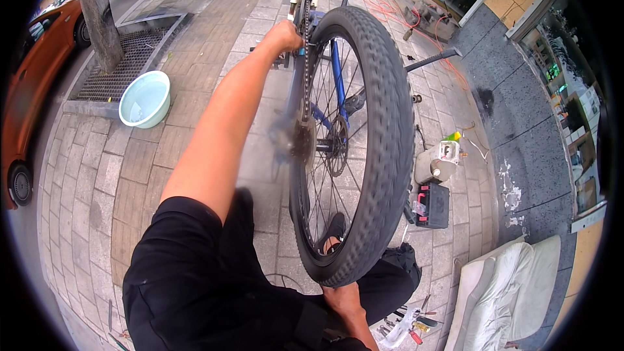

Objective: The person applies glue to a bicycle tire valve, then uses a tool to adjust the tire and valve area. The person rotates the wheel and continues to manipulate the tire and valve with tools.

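Note:
A bicycle stands in front of me, its rear wheel nearest, with a knobby black tire (390, 117) blurred along the tread. My left hand (284, 36) reaches far forward and is closed around what looks like the pedal crank, beside the chain (306, 58); its fingers are partly hidden. The sprocket area (300, 143) at the hub is smeared by motion. Inside the wheel show a disc rotor (337, 146) and a blue frame tube (338, 75). Low in front of my body, my right hand (342, 298) is at the tire's near end, its fingers hidden.
To the left stand a pale basin (145, 99), a tree trunk (99, 16) and an orange car (49, 81). On the right are a plastic jug (437, 161), a black toolbox (433, 205), a cushioned seat (500, 292) and an orange hose (448, 52). Hand tools (406, 328) lie below.

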A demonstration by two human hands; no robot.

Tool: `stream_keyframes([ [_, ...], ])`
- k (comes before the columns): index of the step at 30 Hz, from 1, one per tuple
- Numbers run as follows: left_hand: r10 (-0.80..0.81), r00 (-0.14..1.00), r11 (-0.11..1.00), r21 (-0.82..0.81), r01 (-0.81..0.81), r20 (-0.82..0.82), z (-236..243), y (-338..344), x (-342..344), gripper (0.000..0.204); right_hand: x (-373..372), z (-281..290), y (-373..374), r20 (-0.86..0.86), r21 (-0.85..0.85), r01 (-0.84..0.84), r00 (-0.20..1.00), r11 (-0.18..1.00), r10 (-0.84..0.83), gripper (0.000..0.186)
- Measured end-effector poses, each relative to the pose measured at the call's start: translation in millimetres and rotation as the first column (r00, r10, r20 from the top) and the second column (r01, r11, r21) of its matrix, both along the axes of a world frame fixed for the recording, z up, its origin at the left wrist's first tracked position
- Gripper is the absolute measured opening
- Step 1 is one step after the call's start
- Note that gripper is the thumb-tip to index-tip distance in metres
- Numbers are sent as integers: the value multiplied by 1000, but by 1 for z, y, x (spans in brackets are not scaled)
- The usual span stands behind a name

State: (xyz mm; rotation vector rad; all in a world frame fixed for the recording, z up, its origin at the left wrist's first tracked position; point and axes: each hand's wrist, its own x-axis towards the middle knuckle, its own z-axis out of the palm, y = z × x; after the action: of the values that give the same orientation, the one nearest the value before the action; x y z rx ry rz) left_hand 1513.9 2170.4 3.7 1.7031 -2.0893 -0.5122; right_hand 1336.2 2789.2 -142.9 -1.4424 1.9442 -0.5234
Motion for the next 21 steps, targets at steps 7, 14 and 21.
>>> stream_keyframes([
  [7,-16,999,1000,-17,15,-40,-7,-5,1,46,-5,6,1,173,-203,152,978,967,-117,23],
  [14,-31,999,998,-48,30,-28,-11,-13,4,45,-1,62,-8,316,-555,219,948,802,-41,29],
  [21,-114,993,987,-120,111,-17,-31,-49,9,45,1,75,-26,270,-740,111,952,663,141,72],
])
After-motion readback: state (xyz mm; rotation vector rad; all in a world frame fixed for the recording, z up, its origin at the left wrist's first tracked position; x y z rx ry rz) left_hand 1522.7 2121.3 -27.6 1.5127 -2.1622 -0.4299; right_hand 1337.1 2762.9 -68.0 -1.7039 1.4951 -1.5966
